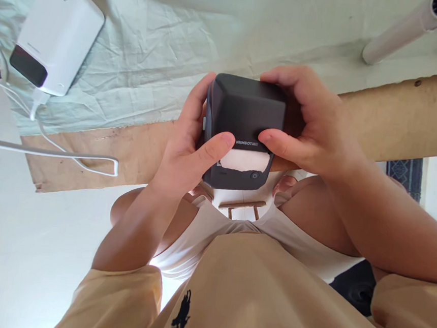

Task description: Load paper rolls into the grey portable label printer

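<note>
Between both hands is a black label printer (247, 115) marked NIIMBOT, its power button facing me. A strip of white label paper (246, 161) shows in its front slot, with a ragged lower edge. My left hand (190, 141) wraps the printer's left side, thumb pressed on the front near the paper. My right hand (310, 121) grips the upper right corner, its thumb on the front beside the lettering. The printer is held over the wooden board at the table's near edge. Fingers behind the printer are partly hidden.
A white power bank (59, 32) lies on the pale green cloth (155, 51) at the upper left, with a white cable (51, 150) plugged in. A white cylindrical device (405, 37) is at the upper right. The wooden board (406, 114) runs along the near edge.
</note>
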`<state>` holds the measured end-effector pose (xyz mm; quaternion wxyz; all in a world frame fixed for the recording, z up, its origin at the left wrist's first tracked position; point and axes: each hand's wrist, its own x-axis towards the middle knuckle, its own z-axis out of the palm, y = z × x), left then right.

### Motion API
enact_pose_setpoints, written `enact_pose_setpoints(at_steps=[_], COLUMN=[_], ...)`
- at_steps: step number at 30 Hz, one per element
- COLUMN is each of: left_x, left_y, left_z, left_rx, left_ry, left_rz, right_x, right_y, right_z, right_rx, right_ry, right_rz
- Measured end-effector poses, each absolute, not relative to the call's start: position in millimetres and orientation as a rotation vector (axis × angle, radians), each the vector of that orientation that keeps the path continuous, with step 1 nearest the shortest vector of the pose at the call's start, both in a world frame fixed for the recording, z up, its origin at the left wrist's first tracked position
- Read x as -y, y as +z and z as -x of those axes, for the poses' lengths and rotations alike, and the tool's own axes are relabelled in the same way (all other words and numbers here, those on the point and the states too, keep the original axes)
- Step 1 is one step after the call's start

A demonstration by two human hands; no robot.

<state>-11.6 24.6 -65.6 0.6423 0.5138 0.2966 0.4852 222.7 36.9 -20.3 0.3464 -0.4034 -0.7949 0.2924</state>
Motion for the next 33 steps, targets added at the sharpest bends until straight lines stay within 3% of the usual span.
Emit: enact_pose_setpoints(at_steps=[26,29,33], left_x=[-25.8,-22.3,-21.5], left_y=[-58.0,-49.4,-41.8], left_z=[9.5,6.6,4.3], left_rx=[-0.665,-0.64,-0.641], left_ry=[1.125,1.086,1.088], left_rz=[-1.133,-1.072,-1.038], right_x=[-31.9,-31.4,-32.0], right_y=[-22.0,-20.6,-23.8], right_z=[-223.7,-221.1,-217.6], right_rx=[2.095,2.08,1.937], right_ry=[0.619,0.501,0.049], right_rz=[1.087,0.994,0.844])
